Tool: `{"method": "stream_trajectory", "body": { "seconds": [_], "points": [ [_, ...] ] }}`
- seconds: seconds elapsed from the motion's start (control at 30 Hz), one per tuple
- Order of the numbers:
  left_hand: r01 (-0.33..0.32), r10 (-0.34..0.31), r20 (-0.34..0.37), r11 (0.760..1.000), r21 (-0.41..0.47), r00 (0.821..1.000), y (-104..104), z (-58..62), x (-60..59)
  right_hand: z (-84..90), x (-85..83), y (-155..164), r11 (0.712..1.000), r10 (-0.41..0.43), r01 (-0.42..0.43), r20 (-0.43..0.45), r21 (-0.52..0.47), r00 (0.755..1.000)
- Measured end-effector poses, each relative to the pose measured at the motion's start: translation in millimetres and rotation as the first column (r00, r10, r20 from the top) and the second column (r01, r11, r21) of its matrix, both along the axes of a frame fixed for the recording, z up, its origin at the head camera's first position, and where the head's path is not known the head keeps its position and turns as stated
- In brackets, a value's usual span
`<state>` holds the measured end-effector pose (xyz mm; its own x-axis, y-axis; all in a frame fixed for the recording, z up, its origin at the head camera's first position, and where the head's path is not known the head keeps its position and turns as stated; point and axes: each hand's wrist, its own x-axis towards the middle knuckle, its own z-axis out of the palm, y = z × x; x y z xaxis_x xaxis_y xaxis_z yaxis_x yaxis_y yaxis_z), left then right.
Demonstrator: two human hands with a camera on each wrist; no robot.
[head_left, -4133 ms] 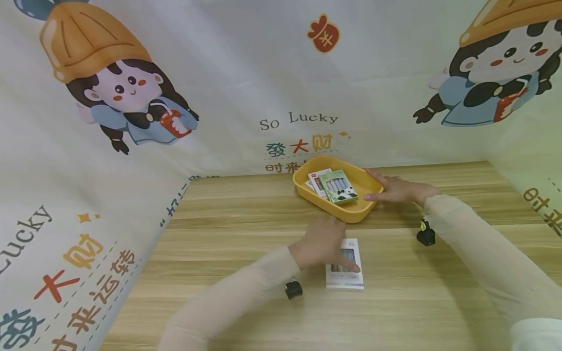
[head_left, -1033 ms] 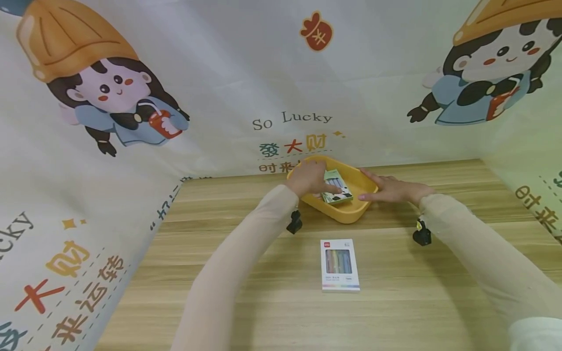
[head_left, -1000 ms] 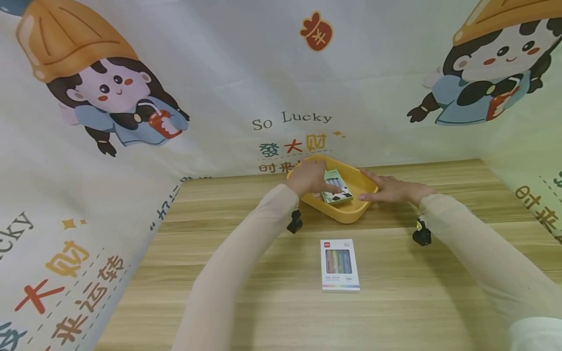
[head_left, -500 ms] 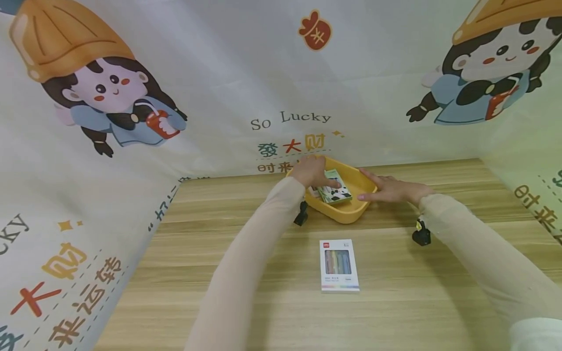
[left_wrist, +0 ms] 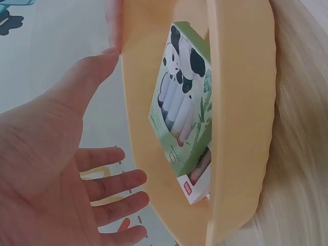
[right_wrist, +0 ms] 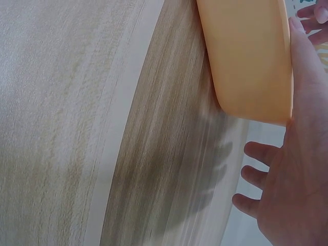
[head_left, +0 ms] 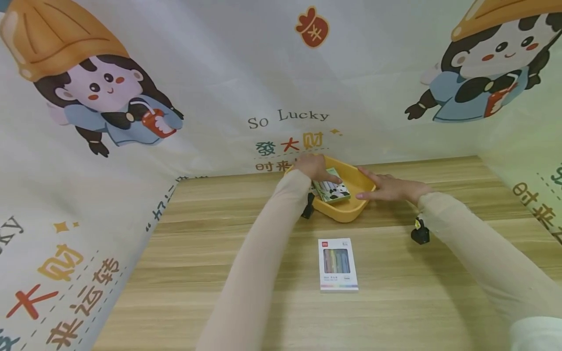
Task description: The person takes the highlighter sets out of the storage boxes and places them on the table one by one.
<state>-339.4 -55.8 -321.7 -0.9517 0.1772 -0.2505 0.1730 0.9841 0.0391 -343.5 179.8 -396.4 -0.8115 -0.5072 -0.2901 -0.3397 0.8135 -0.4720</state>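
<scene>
A yellow plastic basket (head_left: 344, 214) stands at the back of the table. In it, a green panda-print box of sticks (head_left: 334, 192) lies on a white box with a red label (left_wrist: 193, 187), mostly covered in the left wrist view. My left hand (head_left: 312, 167) hovers over the basket's left end, thumb toward the green box in the head view; its fingers are spread and relaxed, holding nothing. My right hand (head_left: 394, 188) touches the basket's right end, thumb at the rim, other fingers extended. Nearer me lies a white box of pastel-coloured sticks (head_left: 338, 265).
The wooden table (head_left: 197, 273) has a printed cloth (head_left: 210, 73) hanging behind it and along the sides. The basket stands close to the back cloth. A black wrist device (head_left: 420, 231) hangs under the right sleeve.
My left hand has left the white box of pastel-coloured sticks and gone back to the basket, then shifted slightly right. The right hand stays at the basket. The view has shifted slightly.
</scene>
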Motion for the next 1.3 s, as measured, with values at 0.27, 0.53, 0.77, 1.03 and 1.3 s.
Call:
{"method": "stream_trajectory", "body": {
  "seconds": [0.27, 0.53, 0.77, 1.03, 1.3],
  "points": [
    [-0.015, 0.013, 0.078, 1.000, 0.027, 0.997, 1.0, 7.2, 2.5, 0.0, -1.2, -0.6, 1.000, -0.012, 0.012, 0.016, -0.005, 1.000],
    [-0.086, 0.085, 0.141, 0.996, 0.006, 0.986, 10.7, 19.6, 12.0, -0.7, -1.4, 1.2, 0.999, -0.011, 0.011, 0.018, -0.030, 1.000],
    [-0.086, 0.090, 0.098, 0.995, -0.046, 0.991, 18.9, 17.1, 17.7, -0.2, -0.7, 2.0, 0.999, -0.015, 0.016, 0.026, -0.029, 1.000],
    [-0.114, 0.110, 0.084, 0.992, 0.048, 0.990, 21.6, 6.1, 15.4, 1.6, -0.5, 1.5, 1.000, -0.013, 0.013, 0.021, -0.027, 1.000],
    [-0.146, 0.133, 0.131, 0.985, 0.092, 0.982, 25.0, 4.4, 20.9, -1.2, -2.8, 0.7, 1.000, -0.014, 0.014, 0.015, -0.002, 1.000]
  ]
}}
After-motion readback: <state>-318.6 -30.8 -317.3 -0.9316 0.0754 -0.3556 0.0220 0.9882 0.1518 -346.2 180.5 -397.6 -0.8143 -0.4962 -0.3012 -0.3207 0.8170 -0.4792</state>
